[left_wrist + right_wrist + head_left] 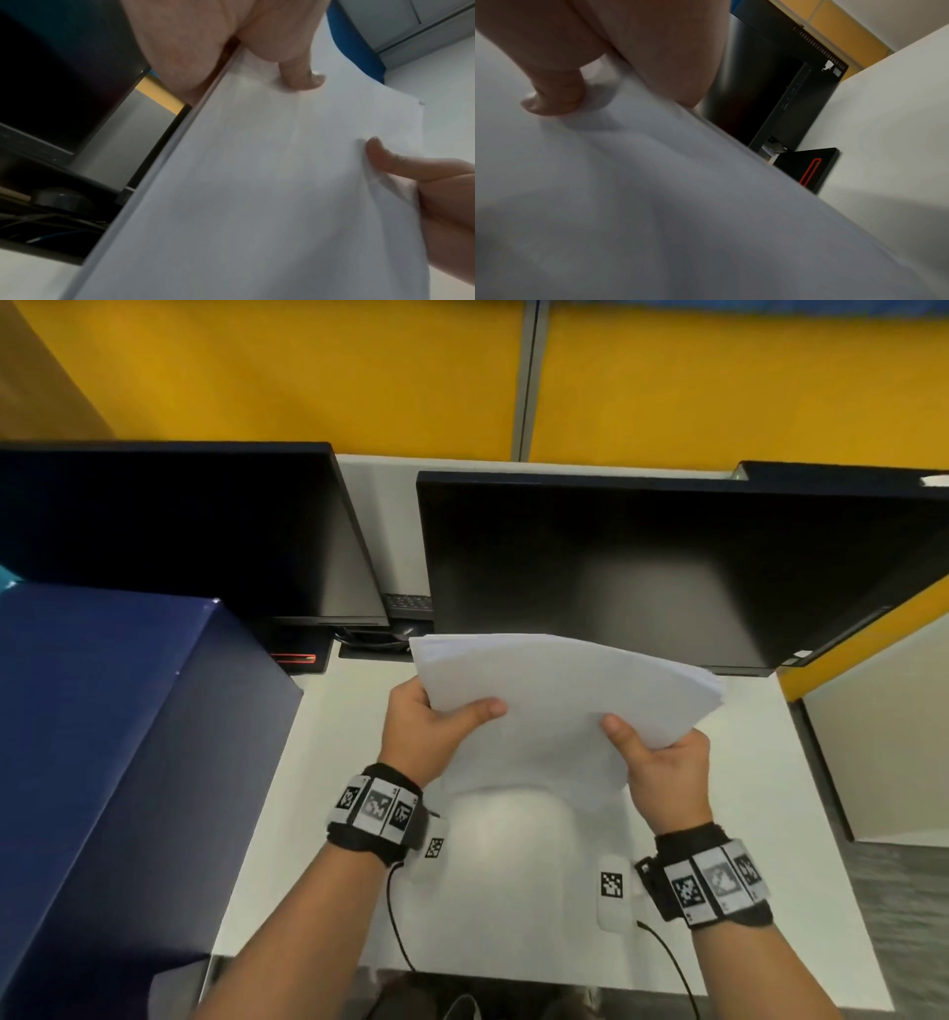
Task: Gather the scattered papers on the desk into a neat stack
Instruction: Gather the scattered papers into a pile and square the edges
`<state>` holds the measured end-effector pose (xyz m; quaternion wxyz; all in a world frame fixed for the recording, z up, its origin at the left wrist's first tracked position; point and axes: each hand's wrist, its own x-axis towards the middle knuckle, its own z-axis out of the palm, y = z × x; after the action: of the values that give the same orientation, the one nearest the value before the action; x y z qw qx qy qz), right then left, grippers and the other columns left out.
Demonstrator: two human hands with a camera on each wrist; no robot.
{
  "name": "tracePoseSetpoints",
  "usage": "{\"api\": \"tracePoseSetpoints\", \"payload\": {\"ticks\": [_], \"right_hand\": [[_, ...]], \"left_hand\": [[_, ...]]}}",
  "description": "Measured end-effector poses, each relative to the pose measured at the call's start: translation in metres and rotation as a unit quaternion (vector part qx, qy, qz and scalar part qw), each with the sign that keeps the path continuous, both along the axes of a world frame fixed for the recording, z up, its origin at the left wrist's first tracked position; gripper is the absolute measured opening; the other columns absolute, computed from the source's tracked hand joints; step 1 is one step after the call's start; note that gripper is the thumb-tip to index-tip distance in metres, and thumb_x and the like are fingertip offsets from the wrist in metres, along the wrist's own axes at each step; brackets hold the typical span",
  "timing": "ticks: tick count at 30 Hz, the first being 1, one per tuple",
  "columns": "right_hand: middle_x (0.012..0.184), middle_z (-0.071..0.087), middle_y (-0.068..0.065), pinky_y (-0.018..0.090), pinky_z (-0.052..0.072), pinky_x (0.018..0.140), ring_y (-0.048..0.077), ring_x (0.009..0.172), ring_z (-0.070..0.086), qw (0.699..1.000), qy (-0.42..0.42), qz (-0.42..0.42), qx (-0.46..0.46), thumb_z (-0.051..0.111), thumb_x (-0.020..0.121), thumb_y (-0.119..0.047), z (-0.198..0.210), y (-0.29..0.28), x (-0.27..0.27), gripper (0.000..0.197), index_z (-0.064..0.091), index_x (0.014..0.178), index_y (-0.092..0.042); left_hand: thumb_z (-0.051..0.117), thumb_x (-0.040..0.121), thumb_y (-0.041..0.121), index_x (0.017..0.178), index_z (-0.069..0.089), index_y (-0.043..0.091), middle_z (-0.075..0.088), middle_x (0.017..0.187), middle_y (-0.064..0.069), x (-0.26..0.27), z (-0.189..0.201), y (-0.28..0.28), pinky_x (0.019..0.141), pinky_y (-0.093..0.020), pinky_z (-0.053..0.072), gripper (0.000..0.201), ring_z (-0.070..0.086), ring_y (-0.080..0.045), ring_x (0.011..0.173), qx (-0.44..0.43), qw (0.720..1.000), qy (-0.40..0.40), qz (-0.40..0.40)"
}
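Note:
A stack of white papers (560, 695) is held up above the white desk (318, 788), tilted and bowed in front of the right monitor. My left hand (431, 731) grips its left edge, thumb lying on top. My right hand (662, 767) grips the right edge, thumb on top too. In the left wrist view the papers (257, 192) fill the frame, with my left thumb (303, 79) pressed on them and my right hand (437, 182) at the far side. The right wrist view shows the papers (654, 203) under my right thumb (552, 99). The fingers beneath are hidden.
Two dark monitors (642, 567) (179, 531) stand at the back of the desk. A large dark blue box (113, 762) takes up the left side. Yellow partition walls (308, 372) rise behind. A monitor base with a red slot (808, 170) sits on the desk.

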<state>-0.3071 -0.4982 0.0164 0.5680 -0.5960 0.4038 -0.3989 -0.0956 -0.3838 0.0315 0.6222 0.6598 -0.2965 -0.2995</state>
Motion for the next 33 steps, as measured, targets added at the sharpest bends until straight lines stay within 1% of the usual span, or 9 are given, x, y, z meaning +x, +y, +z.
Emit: {"api": "tracePoseSetpoints", "payload": {"ticks": [4, 7, 13, 16, 19, 22, 24, 29, 33], "right_hand": [[0.089, 0.078, -0.009, 0.020, 0.059, 0.076, 0.004, 0.086, 0.074, 0.997, 0.049, 0.039, 0.048, 0.081, 0.074, -0.003, -0.029, -0.004, -0.009, 0.033, 0.071, 0.095, -0.025], [0.101, 0.076, 0.000, 0.033, 0.059, 0.087, 0.007, 0.090, 0.074, 0.989, 0.097, 0.064, 0.089, 0.086, 0.069, -0.006, -0.052, 0.001, -0.009, 0.039, 0.070, 0.100, -0.023], [0.097, 0.072, -0.015, 0.008, 0.053, 0.072, -0.010, 0.086, 0.068, 0.990, 0.098, 0.050, 0.092, 0.085, 0.072, -0.003, -0.063, 0.001, -0.001, 0.049, 0.062, 0.103, -0.034], [0.093, 0.070, -0.017, 0.013, 0.052, 0.076, -0.010, 0.078, 0.068, 0.982, 0.143, 0.067, 0.108, 0.081, 0.077, -0.008, -0.077, -0.003, -0.003, 0.034, 0.063, 0.094, -0.032], [0.088, 0.073, -0.005, 0.035, 0.056, 0.089, 0.005, 0.078, 0.069, 0.966, 0.218, 0.066, 0.119, 0.077, 0.084, -0.022, -0.095, -0.009, 0.000, 0.010, 0.070, 0.091, -0.021], [0.090, 0.070, -0.005, 0.020, 0.055, 0.081, 0.002, 0.080, 0.064, 0.970, 0.193, 0.029, 0.147, 0.069, 0.090, -0.017, -0.100, -0.010, 0.006, 0.019, 0.069, 0.107, -0.009], [0.088, 0.067, -0.011, 0.019, 0.051, 0.080, 0.001, 0.081, 0.063, 0.970, 0.183, 0.020, 0.157, 0.066, 0.092, -0.015, -0.098, -0.005, 0.005, 0.018, 0.067, 0.111, -0.013], [0.106, 0.067, 0.000, 0.027, 0.046, 0.089, 0.018, 0.096, 0.063, 0.954, 0.273, 0.042, 0.115, 0.061, 0.096, -0.025, -0.105, 0.011, -0.015, 0.029, 0.066, 0.119, -0.008], [0.094, 0.068, 0.002, 0.030, 0.051, 0.087, 0.017, 0.085, 0.064, 0.932, 0.338, 0.102, 0.084, 0.056, 0.094, -0.042, -0.117, 0.025, -0.034, 0.036, 0.066, 0.103, -0.009]], "left_hand": [[0.090, 0.066, 0.006, 0.092, 0.073, 0.021, 0.076, 0.089, 0.009, -0.003, -0.037, 0.003, 0.068, -0.016, 0.056, 0.034, 0.074, -0.011, 0.087, 0.038, 0.999, 0.016, 0.014], [0.089, 0.067, 0.007, 0.090, 0.068, 0.031, 0.073, 0.092, 0.010, -0.012, -0.060, 0.007, 0.066, -0.012, 0.055, 0.040, 0.070, -0.002, 0.088, 0.077, 0.996, 0.048, -0.003], [0.089, 0.070, 0.009, 0.093, 0.069, 0.033, 0.074, 0.093, 0.014, -0.002, -0.080, 0.003, 0.069, -0.010, 0.054, 0.038, 0.069, 0.008, 0.083, 0.079, 0.996, 0.040, -0.008], [0.089, 0.070, 0.011, 0.087, 0.069, 0.033, 0.073, 0.089, 0.015, 0.002, -0.099, 0.003, 0.065, -0.009, 0.052, 0.034, 0.069, 0.006, 0.078, 0.109, 0.993, 0.041, -0.017], [0.086, 0.075, 0.018, 0.087, 0.071, 0.020, 0.072, 0.085, 0.011, -0.001, -0.128, 0.004, 0.061, -0.008, 0.051, 0.019, 0.070, -0.009, 0.079, 0.167, 0.985, 0.040, -0.009], [0.079, 0.084, 0.028, 0.105, 0.073, 0.013, 0.073, 0.094, 0.005, -0.005, -0.146, 0.006, 0.074, -0.015, 0.056, 0.027, 0.072, -0.019, 0.092, 0.194, 0.981, 0.023, 0.003], [0.068, 0.092, 0.033, 0.114, 0.067, 0.013, 0.069, 0.098, 0.005, -0.014, -0.145, 0.009, 0.070, -0.006, 0.049, 0.030, 0.068, -0.016, 0.091, 0.203, 0.979, -0.008, 0.009], [0.037, 0.105, 0.040, 0.091, 0.050, 0.015, 0.058, 0.062, 0.001, -0.025, -0.152, 0.027, 0.056, -0.029, 0.043, 0.032, 0.052, -0.018, 0.051, 0.258, 0.956, -0.140, -0.012], [0.037, 0.105, 0.038, 0.089, 0.051, 0.011, 0.068, 0.074, -0.017, -0.023, -0.163, 0.042, 0.063, -0.036, 0.050, 0.035, 0.063, -0.031, 0.063, 0.261, 0.955, -0.138, -0.028]]}}
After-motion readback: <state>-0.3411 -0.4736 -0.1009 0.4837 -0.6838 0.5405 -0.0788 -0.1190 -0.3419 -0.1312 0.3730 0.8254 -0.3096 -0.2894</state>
